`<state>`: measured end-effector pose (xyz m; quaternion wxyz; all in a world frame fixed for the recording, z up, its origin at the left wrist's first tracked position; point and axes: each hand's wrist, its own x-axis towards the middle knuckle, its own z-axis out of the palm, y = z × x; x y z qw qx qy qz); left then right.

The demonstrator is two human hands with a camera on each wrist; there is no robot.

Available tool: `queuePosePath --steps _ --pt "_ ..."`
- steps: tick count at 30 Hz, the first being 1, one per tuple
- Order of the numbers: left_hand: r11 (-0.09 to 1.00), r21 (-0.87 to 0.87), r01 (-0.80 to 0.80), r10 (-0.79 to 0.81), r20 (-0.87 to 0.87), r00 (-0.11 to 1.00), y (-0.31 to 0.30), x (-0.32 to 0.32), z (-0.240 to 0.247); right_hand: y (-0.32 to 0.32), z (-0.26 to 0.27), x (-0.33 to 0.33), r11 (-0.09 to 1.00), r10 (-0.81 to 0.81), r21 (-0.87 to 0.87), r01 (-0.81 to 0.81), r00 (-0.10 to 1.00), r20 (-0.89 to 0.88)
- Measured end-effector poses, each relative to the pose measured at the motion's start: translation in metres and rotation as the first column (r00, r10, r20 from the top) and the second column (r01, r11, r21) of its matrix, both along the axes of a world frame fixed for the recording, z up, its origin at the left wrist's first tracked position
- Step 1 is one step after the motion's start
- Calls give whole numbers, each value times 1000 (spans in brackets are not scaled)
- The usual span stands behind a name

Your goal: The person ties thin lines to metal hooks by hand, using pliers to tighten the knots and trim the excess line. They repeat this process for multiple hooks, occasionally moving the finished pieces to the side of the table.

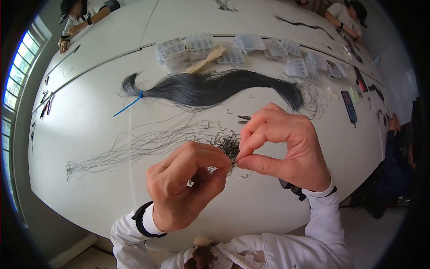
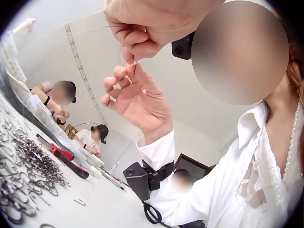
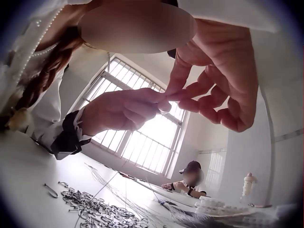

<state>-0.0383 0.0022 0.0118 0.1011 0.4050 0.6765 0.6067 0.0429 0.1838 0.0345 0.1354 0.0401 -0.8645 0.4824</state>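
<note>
Both hands meet fingertip to fingertip above a pile of dark metal hooks (image 1: 227,142). My left hand (image 1: 186,181) pinches something tiny between thumb and forefinger; in the left wrist view a thin line (image 2: 97,27) runs from this hand (image 2: 152,23). Thumb and forefinger of my right hand (image 1: 286,150) pinch at the same spot, its other fingers bent loosely. The small item between the fingertips is mostly hidden. Left of the pile, long thin lines (image 1: 134,150) lie spread, with small hooks (image 1: 68,169) at their far ends.
Beyond the hands lies a long dark bundle of strands (image 1: 201,89) with a blue tie (image 1: 140,94). Clear plastic boxes (image 1: 172,51) and a wooden-looking brush (image 1: 208,59) stand behind. Red-handled pliers (image 2: 61,154) lie beside the hooks. Other people sit at the table's far side.
</note>
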Motion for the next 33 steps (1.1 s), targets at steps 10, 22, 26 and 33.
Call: queuePosePath --steps 10,22,26,33 --pt "997 33 -71 67 96 993 1 -2 -1 -6 2 -9 892 -389 114 437 872 -297" --pt "983 140 -115 68 303 950 1 0 -6 -37 -30 -5 943 -141 243 230 932 -333" --pt "983 132 -124 80 298 951 2 -1 -8 -39 -31 -3 939 -117 260 224 922 -369" --pt "992 62 -113 89 306 948 -1 -3 -2 -41 -29 0 784 -50 503 365 844 -534"
